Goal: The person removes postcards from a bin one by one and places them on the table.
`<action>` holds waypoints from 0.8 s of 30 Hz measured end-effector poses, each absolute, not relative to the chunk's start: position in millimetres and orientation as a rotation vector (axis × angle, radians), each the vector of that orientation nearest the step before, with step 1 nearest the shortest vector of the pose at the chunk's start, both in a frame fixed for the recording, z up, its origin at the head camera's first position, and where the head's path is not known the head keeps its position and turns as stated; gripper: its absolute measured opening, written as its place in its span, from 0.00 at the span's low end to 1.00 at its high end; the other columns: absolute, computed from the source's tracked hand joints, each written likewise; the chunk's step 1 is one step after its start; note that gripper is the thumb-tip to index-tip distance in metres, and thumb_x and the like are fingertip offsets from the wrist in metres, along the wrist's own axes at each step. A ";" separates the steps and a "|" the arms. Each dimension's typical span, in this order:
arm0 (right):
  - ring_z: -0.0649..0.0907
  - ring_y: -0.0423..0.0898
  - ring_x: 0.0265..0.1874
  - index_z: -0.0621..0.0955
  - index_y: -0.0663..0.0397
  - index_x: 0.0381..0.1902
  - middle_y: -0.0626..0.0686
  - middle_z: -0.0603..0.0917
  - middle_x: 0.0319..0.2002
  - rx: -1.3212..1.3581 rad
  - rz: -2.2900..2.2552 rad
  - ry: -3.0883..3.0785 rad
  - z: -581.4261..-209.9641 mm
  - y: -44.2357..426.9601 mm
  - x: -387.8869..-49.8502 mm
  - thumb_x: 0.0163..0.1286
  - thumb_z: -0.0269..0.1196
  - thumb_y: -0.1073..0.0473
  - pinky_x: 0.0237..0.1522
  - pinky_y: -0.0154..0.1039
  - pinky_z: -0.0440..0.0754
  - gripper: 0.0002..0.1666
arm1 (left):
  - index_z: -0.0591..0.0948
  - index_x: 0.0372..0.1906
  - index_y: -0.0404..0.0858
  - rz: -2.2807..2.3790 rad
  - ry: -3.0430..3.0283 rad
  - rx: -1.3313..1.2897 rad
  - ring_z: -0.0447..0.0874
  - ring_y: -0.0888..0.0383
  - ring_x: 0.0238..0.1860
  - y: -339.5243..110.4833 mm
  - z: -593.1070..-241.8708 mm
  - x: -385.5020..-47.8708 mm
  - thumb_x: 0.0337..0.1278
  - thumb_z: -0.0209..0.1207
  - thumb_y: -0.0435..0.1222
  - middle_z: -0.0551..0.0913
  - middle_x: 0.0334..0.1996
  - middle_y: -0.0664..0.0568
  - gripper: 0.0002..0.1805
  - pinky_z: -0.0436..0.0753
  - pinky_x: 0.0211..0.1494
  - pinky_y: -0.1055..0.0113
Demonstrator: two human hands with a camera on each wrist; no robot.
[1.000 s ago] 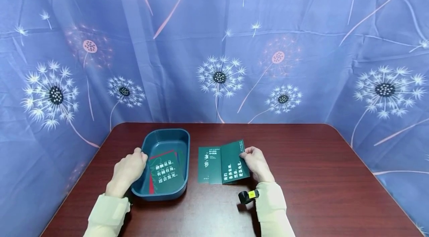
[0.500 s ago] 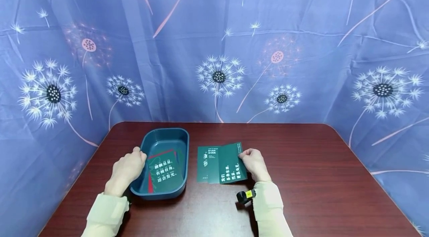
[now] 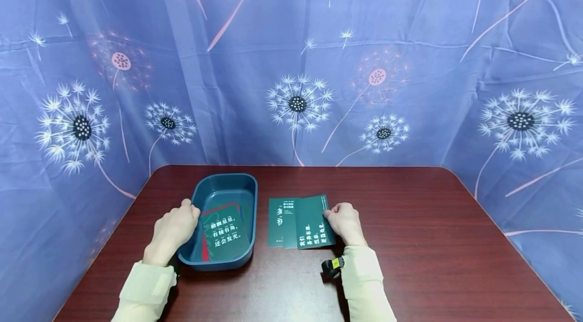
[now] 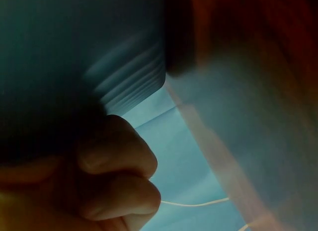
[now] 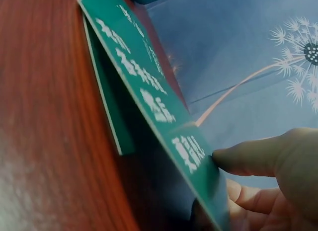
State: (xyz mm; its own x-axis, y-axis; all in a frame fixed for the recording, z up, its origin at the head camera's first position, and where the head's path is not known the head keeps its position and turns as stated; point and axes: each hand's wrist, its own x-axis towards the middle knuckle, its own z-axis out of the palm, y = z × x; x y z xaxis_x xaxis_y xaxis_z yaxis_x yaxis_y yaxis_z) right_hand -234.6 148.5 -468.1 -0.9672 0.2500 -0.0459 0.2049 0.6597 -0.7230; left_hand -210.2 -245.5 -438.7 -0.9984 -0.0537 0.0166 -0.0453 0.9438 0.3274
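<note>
A blue rectangular tray (image 3: 225,264) stands at the left of the table, with green and red cards (image 3: 226,236) lying in it. My left hand (image 3: 174,229) grips the tray's left rim; in the left wrist view its curled fingers (image 4: 121,171) are against the tray's side. Right of the tray, green cards with white writing (image 3: 276,223) overlap on the table. My right hand (image 3: 345,222) pinches the right edge of the topmost green card (image 3: 314,222). The right wrist view has this card (image 5: 149,87) tilted, its near edge raised above another green card (image 5: 112,102).
The dark red wooden table (image 3: 432,241) extends to the right of the cards. A blue curtain (image 3: 237,84) with dandelion prints hangs behind and at both sides. A small black camera (image 3: 331,268) is strapped at the right wrist.
My right hand has moved slightly left and lowered the pinched card, which lies flatter over the cards beside it. My left hand stays on the tray's rim.
</note>
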 end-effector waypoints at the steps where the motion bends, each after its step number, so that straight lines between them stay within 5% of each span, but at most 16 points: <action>1: 0.77 0.48 0.25 0.76 0.53 0.18 0.51 0.77 0.20 -0.384 1.192 -2.821 -468.2 148.6 -234.7 0.63 0.65 0.55 0.31 0.41 0.76 0.16 | 0.70 0.44 0.26 -0.520 -3.071 0.080 0.78 0.41 0.27 -245.6 -438.6 -210.2 0.71 0.39 0.40 0.78 0.28 0.35 0.19 0.76 0.32 0.43; 9: 0.79 0.44 0.11 0.76 0.55 0.19 0.52 0.78 0.16 -0.374 1.175 -2.892 -467.0 149.0 -231.1 0.65 0.65 0.55 0.23 0.38 0.76 0.17 | 0.70 0.42 0.27 -0.520 -3.064 0.087 0.77 0.41 0.25 -245.2 -438.9 -209.1 0.70 0.39 0.40 0.77 0.26 0.37 0.18 0.76 0.31 0.44; 18: 0.79 0.45 0.10 0.76 0.54 0.18 0.52 0.77 0.11 -0.341 1.117 -2.962 -468.3 150.5 -231.6 0.67 0.63 0.52 0.36 0.46 0.80 0.19 | 0.69 0.45 0.26 -0.537 -3.076 0.093 0.77 0.42 0.27 -245.7 -438.8 -209.9 0.70 0.39 0.40 0.77 0.28 0.36 0.19 0.76 0.33 0.43; 24: 0.79 0.46 0.09 0.73 0.56 0.25 0.54 0.77 0.16 -0.339 1.208 -2.911 -465.9 151.0 -231.5 0.69 0.61 0.53 0.29 0.42 0.79 0.16 | 0.70 0.44 0.26 -0.532 -3.059 0.078 0.77 0.40 0.27 -245.4 -441.0 -211.6 0.70 0.38 0.40 0.77 0.28 0.35 0.19 0.76 0.33 0.43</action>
State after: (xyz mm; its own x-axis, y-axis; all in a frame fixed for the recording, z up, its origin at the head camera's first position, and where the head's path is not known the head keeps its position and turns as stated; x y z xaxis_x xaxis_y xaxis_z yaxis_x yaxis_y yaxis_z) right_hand -231.5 151.0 -465.9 -0.9767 0.1858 -0.1073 0.2072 0.6865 -0.6970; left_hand -211.6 -245.4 -441.0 -0.9981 -0.0558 0.0266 -0.0435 0.9401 0.3380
